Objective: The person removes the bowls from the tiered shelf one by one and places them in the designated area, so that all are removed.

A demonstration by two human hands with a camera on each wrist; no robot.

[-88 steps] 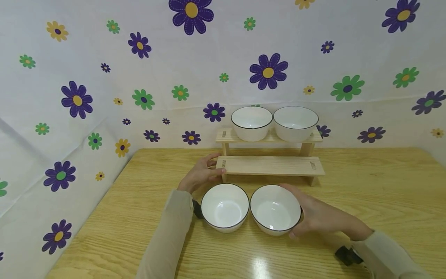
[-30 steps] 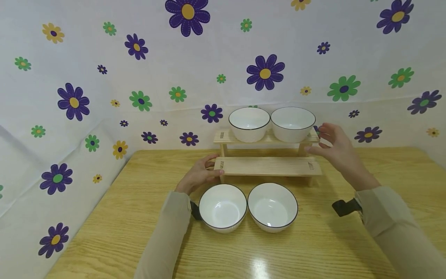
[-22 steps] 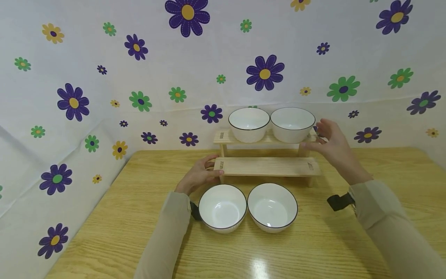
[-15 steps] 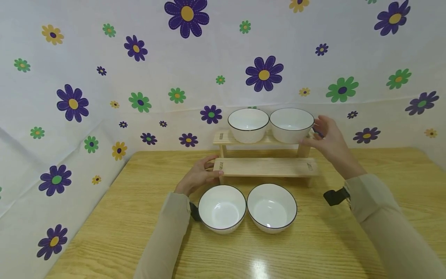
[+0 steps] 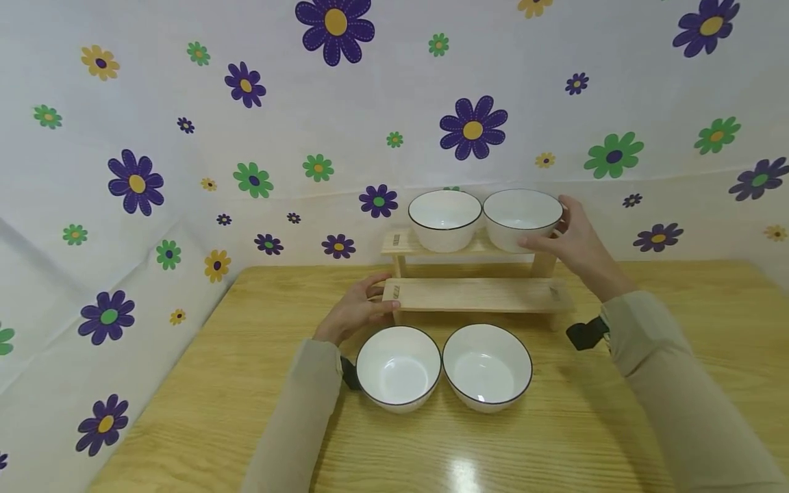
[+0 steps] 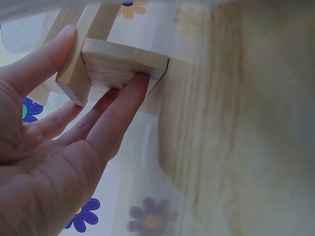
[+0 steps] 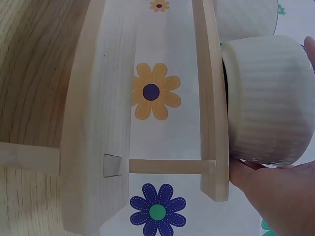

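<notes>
A two-tier wooden rack (image 5: 474, 294) stands on the table, with two white dark-rimmed bowls side by side on its upper tier. My right hand (image 5: 582, 246) holds the upper right bowl (image 5: 518, 236), thumb at its front and fingers round its right side. That bowl's ribbed wall shows close up in the right wrist view. The upper left bowl (image 5: 444, 238) sits right beside it. At the rack's left end my left hand (image 5: 354, 311) grips the lower tier. In the left wrist view, its thumb lies on the board's edge and its fingers touch the wooden leg (image 6: 120, 64).
Two more white bowls, a left one (image 5: 399, 370) and a right one (image 5: 487, 366), stand close together on the wooden table (image 5: 203, 390) in front of the rack. A flower-printed cloth (image 5: 277, 116) hangs behind and at the left.
My right hand has left the front right bowl on the table, risen to the rack's upper right, and closed in leftward onto the upper right bowl. The left hand stays on the rack.
</notes>
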